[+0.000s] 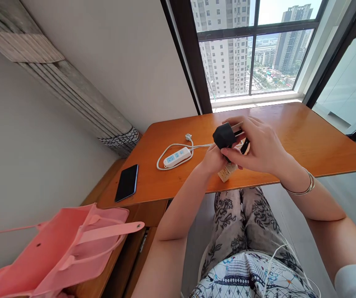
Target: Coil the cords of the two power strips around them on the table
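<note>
A black plug [224, 135] with metal prongs pointing right is held up over the front part of the wooden table. My right hand [260, 142] is closed around its prong side and black cord. Just left of it and partly behind, my left hand [214, 158] is closed beneath the plug; its fingers are mostly hidden, so what they grip is unclear. A beige power strip [225, 173] hangs or rests under my hands at the table edge. To the left, a white power strip [177, 157] lies within its looped cable, its white plug [188, 137] behind it.
A dark phone [127, 183] lies on the left of the wooden table [329, 145]. An open pink bag [63, 248] sits at the lower left. Beyond the table are a window [252, 62] and a grey curtain [81, 99]. A thin white cable crosses my lap.
</note>
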The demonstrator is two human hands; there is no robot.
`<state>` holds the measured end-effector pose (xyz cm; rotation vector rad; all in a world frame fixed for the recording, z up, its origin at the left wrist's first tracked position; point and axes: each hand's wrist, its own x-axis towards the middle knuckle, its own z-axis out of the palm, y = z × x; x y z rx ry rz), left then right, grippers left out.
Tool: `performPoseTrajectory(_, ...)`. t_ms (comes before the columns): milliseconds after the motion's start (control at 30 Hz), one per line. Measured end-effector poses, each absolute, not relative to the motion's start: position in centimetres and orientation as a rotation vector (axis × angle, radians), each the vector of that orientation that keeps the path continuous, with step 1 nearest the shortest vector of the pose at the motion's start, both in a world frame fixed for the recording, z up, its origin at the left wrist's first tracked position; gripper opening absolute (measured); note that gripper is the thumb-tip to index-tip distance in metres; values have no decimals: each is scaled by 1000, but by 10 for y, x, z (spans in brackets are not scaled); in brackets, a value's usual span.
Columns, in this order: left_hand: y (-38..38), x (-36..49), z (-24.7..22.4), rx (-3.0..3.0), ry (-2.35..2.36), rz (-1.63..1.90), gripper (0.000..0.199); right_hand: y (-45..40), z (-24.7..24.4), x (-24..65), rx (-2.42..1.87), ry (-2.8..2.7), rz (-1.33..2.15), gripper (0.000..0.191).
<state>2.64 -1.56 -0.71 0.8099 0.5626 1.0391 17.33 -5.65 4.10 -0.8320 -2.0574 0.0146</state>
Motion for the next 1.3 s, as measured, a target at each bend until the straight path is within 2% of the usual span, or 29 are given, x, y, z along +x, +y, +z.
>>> performPoseTrajectory(267,-22,36,7,791,423,934,51,-46,36,172,-861,-1835,345,39)
performPoseTrajectory(400,-19,35,6,820,465,955,56,-36,27,179,-832,-1743,444,44)
performPoseTrajectory(533,-18,29,12,796,520,1018,61,-20,-14,188,-820,-1523,467,47)
performPoseTrajectory(600,-19,26,17,772,514,1086,62,-15,-47,188,-821,-1402,647,47)
performPoseTrajectory(733,-17,22,26,707,480,1299,60,-25,-104,181,-735,-1572,1174,66)
performPoseTrajectory(833,-10,21,25,675,442,1457,57,-44,-121,175,-739,-1840,1315,91)
performPoseTrajectory(867,-7,21,24,674,438,1493,57,-50,-123,175,-778,-1895,1300,93)
performPoseTrajectory(933,0,18,20,677,471,1529,57,-60,-123,177,-889,-1957,1176,86)
performPoseTrajectory(1067,15,6,9,655,588,1542,55,-73,-122,192,-1024,-1982,716,71)
performPoseTrajectory(1200,26,-4,-2,623,542,1546,56,-83,-112,207,-862,-1891,225,57)
performPoseTrajectory(1300,30,-1,-9,617,537,1499,57,-88,-96,211,-692,-1915,77,57)
